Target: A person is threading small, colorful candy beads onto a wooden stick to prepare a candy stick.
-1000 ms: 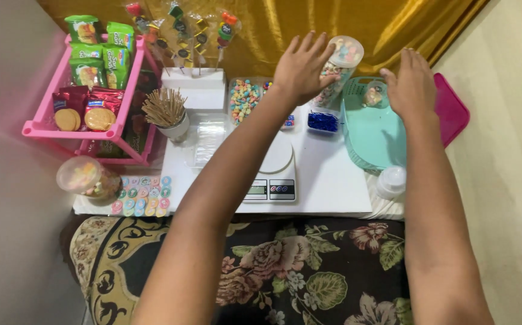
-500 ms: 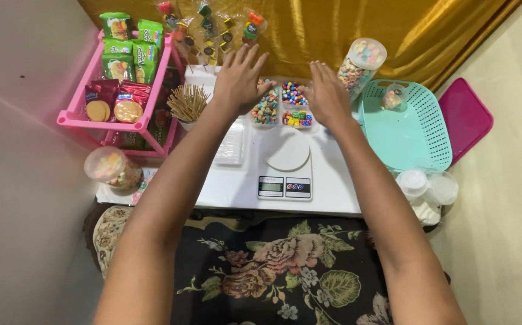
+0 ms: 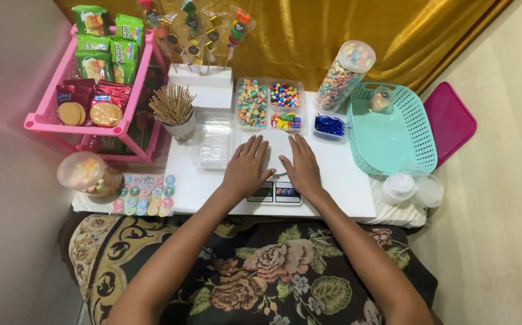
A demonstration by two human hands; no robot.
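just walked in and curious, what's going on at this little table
A person sits at a low white table with both hands flat, palms down, on a small kitchen scale: the left hand and the right hand lie side by side, holding nothing. Behind them are trays of colourful candies, a cup of wooden sticks and a stack of clear plastic lids. A teal basket stands to the right, a pink snack rack to the left.

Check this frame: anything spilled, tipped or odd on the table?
No spill shows. The tall candy jar leans against the teal basket, and a small tub lies in the basket. Both hands, left and right, lie flat over the scale.
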